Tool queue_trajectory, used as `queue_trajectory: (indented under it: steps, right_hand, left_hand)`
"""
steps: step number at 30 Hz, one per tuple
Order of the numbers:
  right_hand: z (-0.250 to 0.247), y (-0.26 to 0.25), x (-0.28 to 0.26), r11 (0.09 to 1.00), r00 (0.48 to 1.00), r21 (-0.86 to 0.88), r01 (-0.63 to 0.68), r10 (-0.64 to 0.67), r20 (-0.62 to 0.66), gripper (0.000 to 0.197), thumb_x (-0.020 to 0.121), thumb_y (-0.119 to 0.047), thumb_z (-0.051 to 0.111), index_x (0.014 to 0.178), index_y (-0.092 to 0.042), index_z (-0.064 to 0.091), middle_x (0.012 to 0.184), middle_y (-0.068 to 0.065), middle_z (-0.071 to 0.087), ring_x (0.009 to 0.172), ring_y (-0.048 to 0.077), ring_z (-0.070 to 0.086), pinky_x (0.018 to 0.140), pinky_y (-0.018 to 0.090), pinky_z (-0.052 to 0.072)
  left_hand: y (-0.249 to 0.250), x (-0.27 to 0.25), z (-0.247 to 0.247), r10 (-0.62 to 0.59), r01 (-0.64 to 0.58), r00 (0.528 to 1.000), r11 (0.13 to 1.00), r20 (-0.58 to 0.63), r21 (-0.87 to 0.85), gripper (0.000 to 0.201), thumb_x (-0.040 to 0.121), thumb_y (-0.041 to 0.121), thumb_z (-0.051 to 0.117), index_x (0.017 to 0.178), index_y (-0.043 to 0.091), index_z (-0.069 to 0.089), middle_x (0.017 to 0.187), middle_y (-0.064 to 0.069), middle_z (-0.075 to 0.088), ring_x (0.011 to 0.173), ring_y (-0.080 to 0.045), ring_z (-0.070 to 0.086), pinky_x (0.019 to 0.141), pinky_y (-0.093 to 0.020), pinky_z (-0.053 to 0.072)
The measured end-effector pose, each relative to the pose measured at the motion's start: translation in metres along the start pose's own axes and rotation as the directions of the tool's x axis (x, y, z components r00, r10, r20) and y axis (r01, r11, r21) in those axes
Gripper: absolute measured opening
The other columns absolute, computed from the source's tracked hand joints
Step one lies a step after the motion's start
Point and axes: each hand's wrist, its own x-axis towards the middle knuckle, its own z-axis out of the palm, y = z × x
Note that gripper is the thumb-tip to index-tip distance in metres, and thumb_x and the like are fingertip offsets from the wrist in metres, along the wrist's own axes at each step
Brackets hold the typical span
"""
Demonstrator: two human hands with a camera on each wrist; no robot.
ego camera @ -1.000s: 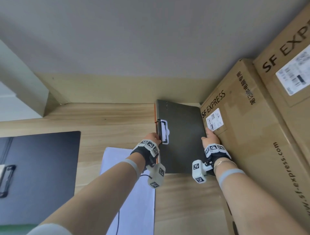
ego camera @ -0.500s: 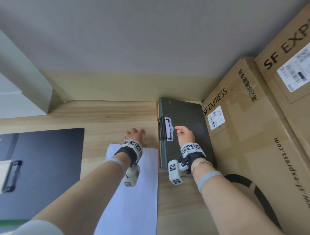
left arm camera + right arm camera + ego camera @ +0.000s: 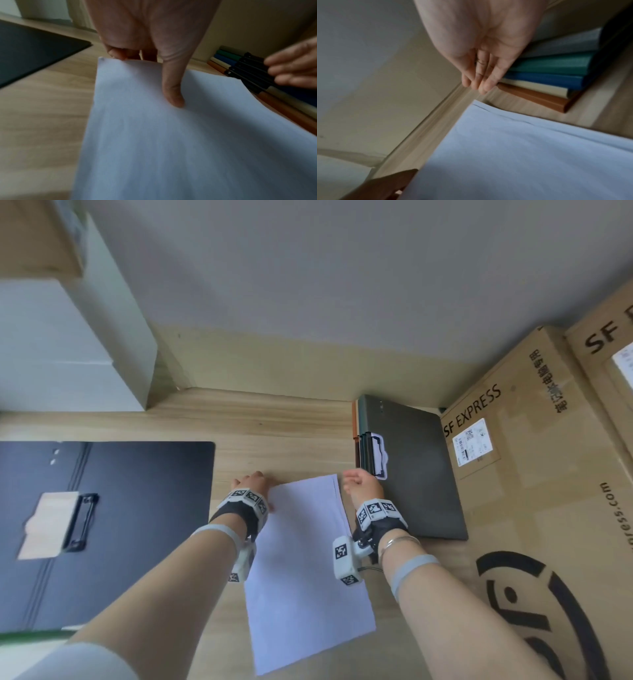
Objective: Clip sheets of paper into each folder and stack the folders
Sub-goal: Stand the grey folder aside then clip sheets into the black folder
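Your left hand [image 3: 251, 484] pinches loose paper sheets [image 3: 305, 570] at far edge; right hand [image 3: 359, 484] relaxed, empty. Finished folder stack [image 3: 411, 467] just right of it. Black folder [image 3: 137, 508] left, open, unfilled.

White paper [image 3: 301, 570] lies flat on the wooden desk, near centre, its long edges running near to far, slightly skewed; its far right corner lifts a little. Far right, a stack of closed folders [image 3: 414, 470] lies flat, grey on top, with green, blue, cream and orange spines [image 3: 539, 75] below and black clips on its left edge. At left a black folder [image 3: 137, 508] lies open, its clip [image 3: 80, 522] empty.
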Motion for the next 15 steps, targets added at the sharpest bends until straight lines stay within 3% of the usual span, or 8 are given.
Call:
queue_trajectory:
  steps: [4,6,9,11,12,13,15]
  right_hand:
    - [0.009,0.003,-0.009,0.994,0.987,-0.103,-0.027,0.043,0.154,0.039,0.093,-0.010,0.046,0.132,-0.007,0.048,0.136,0.011,0.054,0.123,0.025,0.052,0.103,0.030,0.038]
    - [0.018,0.007,-0.011,0.991,0.977,-0.129,-0.041,0.066,0.201,0.048,0.093,-0.018,0.050,0.138,-0.005,0.040,0.140,0.014,0.050,0.127,0.027,0.049,0.107,0.034,0.037]
    - [0.027,0.011,-0.014,0.964,0.976,-0.262,-0.041,0.095,0.194,0.046,0.090,-0.029,0.055,0.128,-0.003,0.050,0.128,0.015,0.059,0.117,0.031,0.057,0.099,0.036,0.045]
    - [0.032,0.011,-0.017,0.946,0.982,-0.324,-0.012,0.072,0.172,0.037,0.089,-0.028,0.056,0.104,0.006,0.059,0.105,0.023,0.065,0.097,0.035,0.062,0.077,0.032,0.045]
    - [0.034,0.011,-0.018,0.943,0.985,-0.333,-0.005,0.062,0.162,0.035,0.089,-0.026,0.056,0.091,0.008,0.058,0.091,0.027,0.061,0.083,0.035,0.060,0.067,0.029,0.039]
    - [0.038,0.009,-0.019,0.944,0.986,-0.330,-0.001,0.057,0.159,0.034,0.089,-0.026,0.056,0.082,0.007,0.054,0.081,0.026,0.054,0.073,0.030,0.053,0.064,0.028,0.032]
    - [0.043,0.007,-0.021,0.953,0.987,-0.302,-0.002,0.051,0.153,0.035,0.089,-0.025,0.055,0.084,0.010,0.055,0.078,0.025,0.055,0.070,0.019,0.044,0.064,0.027,0.029]
  left_hand:
    - [-0.019,-0.006,-0.002,-0.024,0.022,1.000,0.994,-0.013,-0.106,0.048,0.094,0.025,0.052,0.141,0.025,0.042,0.143,-0.006,0.045,0.136,-0.029,0.036,0.115,-0.044,0.020]
    - [-0.029,-0.010,-0.004,-0.025,0.018,0.999,0.979,-0.031,-0.204,0.047,0.094,0.029,0.053,0.140,0.025,0.044,0.146,-0.005,0.044,0.138,-0.028,0.036,0.115,-0.043,0.022]
    - [-0.041,-0.017,-0.009,-0.082,0.068,0.996,0.924,-0.021,-0.376,0.048,0.091,0.033,0.058,0.137,0.026,0.047,0.139,-0.006,0.050,0.133,-0.032,0.040,0.101,-0.034,0.033]
    - [-0.050,-0.019,-0.010,-0.077,0.050,0.996,0.875,-0.037,-0.482,0.042,0.088,0.030,0.063,0.128,0.018,0.055,0.118,-0.007,0.059,0.110,-0.028,0.052,0.086,-0.027,0.037]
    - [-0.053,-0.020,-0.011,-0.054,0.022,0.997,0.863,-0.050,-0.505,0.036,0.087,0.026,0.064,0.120,0.011,0.059,0.105,-0.006,0.057,0.096,-0.024,0.052,0.078,-0.024,0.036]
    - [-0.057,-0.022,-0.012,-0.047,0.006,0.997,0.852,-0.066,-0.524,0.029,0.087,0.023,0.065,0.111,0.007,0.061,0.097,-0.005,0.054,0.089,-0.021,0.049,0.074,-0.023,0.035]
    - [-0.066,-0.025,-0.014,-0.088,0.008,0.990,0.813,-0.109,-0.583,0.014,0.085,0.020,0.066,0.093,0.011,0.059,0.092,-0.005,0.054,0.084,-0.020,0.048,0.071,-0.024,0.035]
